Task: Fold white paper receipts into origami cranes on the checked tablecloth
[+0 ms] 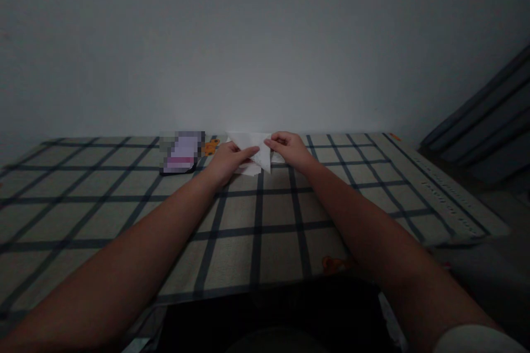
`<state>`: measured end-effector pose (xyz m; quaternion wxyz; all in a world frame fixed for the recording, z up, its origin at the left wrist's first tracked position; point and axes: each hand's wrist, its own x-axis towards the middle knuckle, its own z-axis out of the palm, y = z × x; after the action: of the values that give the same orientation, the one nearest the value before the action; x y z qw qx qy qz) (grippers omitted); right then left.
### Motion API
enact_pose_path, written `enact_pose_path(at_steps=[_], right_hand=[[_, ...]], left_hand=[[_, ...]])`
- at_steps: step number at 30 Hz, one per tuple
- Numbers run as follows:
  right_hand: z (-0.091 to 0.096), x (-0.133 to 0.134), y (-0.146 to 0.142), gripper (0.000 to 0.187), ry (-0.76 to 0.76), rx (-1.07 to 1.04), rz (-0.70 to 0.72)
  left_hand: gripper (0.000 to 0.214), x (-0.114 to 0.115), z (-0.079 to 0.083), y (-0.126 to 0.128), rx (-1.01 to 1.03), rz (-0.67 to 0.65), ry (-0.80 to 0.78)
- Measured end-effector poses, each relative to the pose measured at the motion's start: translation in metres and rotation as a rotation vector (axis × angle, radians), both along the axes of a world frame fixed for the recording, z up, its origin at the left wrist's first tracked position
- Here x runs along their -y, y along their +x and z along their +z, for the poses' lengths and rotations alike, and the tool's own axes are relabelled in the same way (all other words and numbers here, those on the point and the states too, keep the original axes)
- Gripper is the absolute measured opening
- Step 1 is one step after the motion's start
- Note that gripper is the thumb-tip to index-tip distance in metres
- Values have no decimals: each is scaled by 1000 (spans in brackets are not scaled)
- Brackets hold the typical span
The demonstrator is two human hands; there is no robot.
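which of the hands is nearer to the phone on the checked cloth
Left. The left hand is just right of the phone, not touching it; the right hand is farther right, across the white paper that both hands hold.

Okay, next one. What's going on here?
A person has both hands on some white paper, apparently partly folded. The left hand grips its left side, thumb on top; the right hand pinches its right edge. The paper is near the far edge of a checked cloth, with a phone lying to its left.
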<state>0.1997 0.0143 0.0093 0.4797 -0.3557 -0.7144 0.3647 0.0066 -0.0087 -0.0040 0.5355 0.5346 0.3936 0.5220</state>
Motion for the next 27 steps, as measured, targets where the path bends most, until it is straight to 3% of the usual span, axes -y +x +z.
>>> enact_pose_path(at_steps=[9,27], right_hand=[[5,4,2,32,-15,31,-17],[-6,-8,5,30,12,-13,-24]], left_hand=[[40,-1,-1,-1,-72,84,-1],[35,0,-1,2,-32,51,18]])
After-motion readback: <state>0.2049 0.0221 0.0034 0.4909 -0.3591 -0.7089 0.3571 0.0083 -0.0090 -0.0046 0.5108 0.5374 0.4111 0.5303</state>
